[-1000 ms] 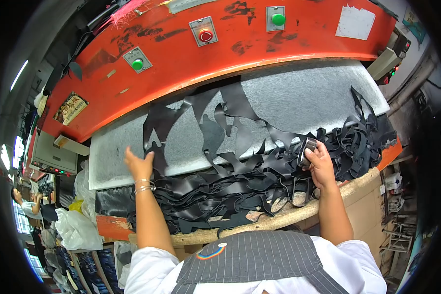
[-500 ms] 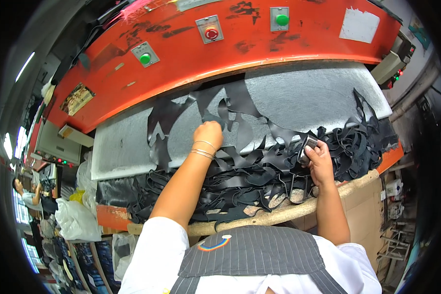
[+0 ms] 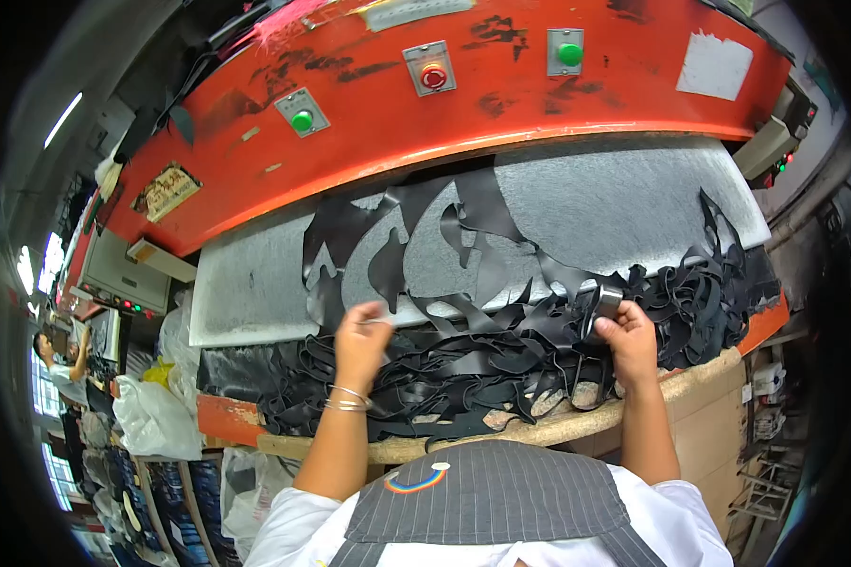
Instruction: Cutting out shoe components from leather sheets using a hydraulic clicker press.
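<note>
My right hand (image 3: 636, 348), at the near edge of the board, is closed around a small cutting die (image 3: 607, 304) with a shiny metal face. My left hand (image 3: 361, 342) hovers over the near left part of the scrap heap; its fingers are bent and blurred, and I see nothing held. Past it, on the pale grey cutting board (image 3: 255, 274), lies a dark leather sheet (image 3: 487, 203) with curved openings cut through it. A narrow, leaf-like leather piece (image 3: 387, 269) lies just beyond my left fingers. Tangled black leather scraps (image 3: 473, 364) fill the space between board and body.
Across the board's far side runs the press's red beam (image 3: 369, 123), with green buttons and a red one (image 3: 433, 77). A pale rounded rail (image 3: 548, 430) borders the scraps. Plastic bags (image 3: 151, 416) stand at left; another person (image 3: 61, 369) works farther off.
My left hand has drawn back from the leather sheet toward me, over the scraps. The leaf-like piece now shows. My right hand still holds the die; the whole view has shifted slightly.
</note>
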{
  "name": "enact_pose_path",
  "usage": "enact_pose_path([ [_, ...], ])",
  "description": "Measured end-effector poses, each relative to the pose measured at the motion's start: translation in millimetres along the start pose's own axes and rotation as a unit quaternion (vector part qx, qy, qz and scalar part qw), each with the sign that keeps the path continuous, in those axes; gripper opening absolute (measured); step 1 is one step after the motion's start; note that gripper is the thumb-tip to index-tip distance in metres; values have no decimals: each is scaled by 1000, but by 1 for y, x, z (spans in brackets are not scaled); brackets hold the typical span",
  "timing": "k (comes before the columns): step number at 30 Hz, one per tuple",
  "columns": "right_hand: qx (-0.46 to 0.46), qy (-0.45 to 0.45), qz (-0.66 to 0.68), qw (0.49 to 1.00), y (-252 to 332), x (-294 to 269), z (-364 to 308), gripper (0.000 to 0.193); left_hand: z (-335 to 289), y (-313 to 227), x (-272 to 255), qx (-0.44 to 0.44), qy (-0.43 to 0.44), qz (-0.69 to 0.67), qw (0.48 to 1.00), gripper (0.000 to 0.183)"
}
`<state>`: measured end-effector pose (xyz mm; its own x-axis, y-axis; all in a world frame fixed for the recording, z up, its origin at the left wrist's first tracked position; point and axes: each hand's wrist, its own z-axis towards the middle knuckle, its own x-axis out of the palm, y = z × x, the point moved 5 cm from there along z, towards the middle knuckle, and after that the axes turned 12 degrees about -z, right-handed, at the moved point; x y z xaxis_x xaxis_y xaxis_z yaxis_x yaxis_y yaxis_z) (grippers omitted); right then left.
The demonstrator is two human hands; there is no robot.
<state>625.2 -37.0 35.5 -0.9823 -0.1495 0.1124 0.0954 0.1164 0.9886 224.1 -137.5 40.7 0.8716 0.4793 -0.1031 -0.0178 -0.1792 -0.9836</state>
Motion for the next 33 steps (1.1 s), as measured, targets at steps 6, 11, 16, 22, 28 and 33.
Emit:
enact_pose_path([
  [6,-130,182,-189,956,37,112,-37,27,-71,-50,91,22,323,-212,922,45],
  [11,-216,252,-273,903,37,191,-39,27,-57,-14,49,-33,181,-286,940,32],
  [16,-307,301,-350,833,25,269,-8,22,-51,11,-29,-19,60,-229,971,27],
  [22,-205,100,-553,802,-5,328,88,48,-59,13,-93,-14,45,-331,943,19],
  [28,-121,58,-568,812,-29,347,78,73,-82,36,-118,-80,107,-342,930,14],
  [33,-200,139,-587,772,-46,326,63,79,-85,67,-103,-167,172,-386,891,10],
])
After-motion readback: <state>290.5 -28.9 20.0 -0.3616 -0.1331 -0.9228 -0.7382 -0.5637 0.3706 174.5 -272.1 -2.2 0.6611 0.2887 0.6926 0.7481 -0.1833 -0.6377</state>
